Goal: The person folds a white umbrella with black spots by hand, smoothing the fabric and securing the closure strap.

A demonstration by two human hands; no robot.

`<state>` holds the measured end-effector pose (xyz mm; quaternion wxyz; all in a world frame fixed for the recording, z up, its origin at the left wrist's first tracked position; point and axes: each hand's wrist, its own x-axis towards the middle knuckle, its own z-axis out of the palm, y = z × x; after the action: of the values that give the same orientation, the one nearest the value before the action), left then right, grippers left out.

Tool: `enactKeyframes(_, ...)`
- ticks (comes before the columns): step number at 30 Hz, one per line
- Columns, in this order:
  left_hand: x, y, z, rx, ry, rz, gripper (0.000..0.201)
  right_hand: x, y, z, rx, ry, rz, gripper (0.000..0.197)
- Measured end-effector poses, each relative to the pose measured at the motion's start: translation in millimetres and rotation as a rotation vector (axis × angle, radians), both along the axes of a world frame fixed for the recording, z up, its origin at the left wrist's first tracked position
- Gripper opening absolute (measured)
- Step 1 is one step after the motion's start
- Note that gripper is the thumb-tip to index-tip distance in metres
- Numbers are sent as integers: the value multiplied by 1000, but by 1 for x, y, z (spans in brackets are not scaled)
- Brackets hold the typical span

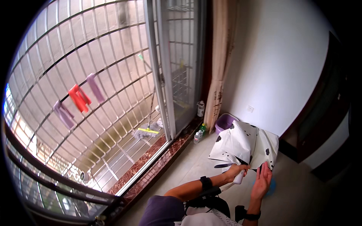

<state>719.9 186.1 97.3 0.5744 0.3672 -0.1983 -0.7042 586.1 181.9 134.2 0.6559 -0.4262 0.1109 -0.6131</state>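
Observation:
A half-folded umbrella (pixel 233 145), white with black patches, spreads out loosely in front of me. Its white handle (pixel 238 177) sticks out from my left hand (pixel 235 171), which is closed round it. Dark strips show at the cloth's near edge beside that hand. Beside the near right edge of the cloth is my right hand (pixel 263 181), palm up with its fingers stretched out. Its fingertips are near a dark strip at that edge; I cannot tell whether they touch it. The cloth hides the umbrella's shaft and ribs.
A purple basin (pixel 225 122) stands behind the umbrella by the wall. Several bottles (pixel 201 109) line the sliding door's sill, near a curtain (pixel 217 75). A blue object (pixel 271 186) lies partly hidden behind my right hand. Outside, a mop (pixel 148 130) leans by the barred railing.

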Motion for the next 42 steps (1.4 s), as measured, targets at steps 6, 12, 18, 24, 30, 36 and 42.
enactKeyframes(6, -4, -1, 1, -24, 93, 70, 17, 6, -22, -32, 301, -109, 94, 25)
enactKeyframes(12, 3, 9, 9, -30, -13, 175, 16, 7, -17, -23, 279, 217, -118, 23)
enactKeyframes(18, 2, 9, 8, -29, -54, 178, 19, 12, -29, -17, 284, 409, -214, 26)
enactKeyframes(24, 3, 8, 3, -48, -95, 183, 18, 0, -54, -29, 619, -43, 45, 42)
enactKeyframes(30, 6, 8, 3, -151, -218, 278, 12, -15, -59, -44, 968, -468, 402, 51)
enactKeyframes(36, 7, 1, -4, -170, -423, 311, 19, -15, -63, -52, 713, -331, 149, 43)
enactKeyframes(42, 8, 6, 6, -94, -469, 255, 19, -18, -68, -50, 869, -352, 251, 29)
